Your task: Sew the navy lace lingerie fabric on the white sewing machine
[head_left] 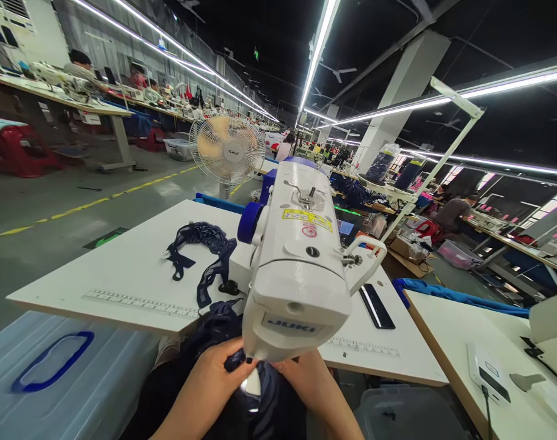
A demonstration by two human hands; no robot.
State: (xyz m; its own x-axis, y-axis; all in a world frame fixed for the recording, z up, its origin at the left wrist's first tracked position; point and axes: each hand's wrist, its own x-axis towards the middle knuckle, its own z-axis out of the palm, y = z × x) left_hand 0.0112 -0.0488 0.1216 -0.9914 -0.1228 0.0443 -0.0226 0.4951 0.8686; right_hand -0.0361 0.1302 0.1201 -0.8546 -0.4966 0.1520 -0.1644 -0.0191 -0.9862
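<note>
Dark navy fabric (pixel 269 403) hangs in folds below the head of a white JUKI sewing machine (pixel 297 281). On the left, my left hand (pixel 217 370) pinches this fabric, its thumb pointing in towards the needle area. My right hand (pixel 301 373) grips the cloth from the other side, with its fingers partly hidden behind the machine head. The needle and presser foot are out of sight. More gathered navy fabric strips (pixel 205 238) lie in a loose curl on the white sewing table (pixel 136 250), left of the machine.
A black phone (pixel 377 305) lies right of the machine. Beside the table's left front stands a translucent bin (pixel 99 379) with a blue handle. A fan (pixel 228 150) stands behind. The neighbouring table (pixel 447 324) at right bears a white device (pixel 487 373) with a cable. People work further off.
</note>
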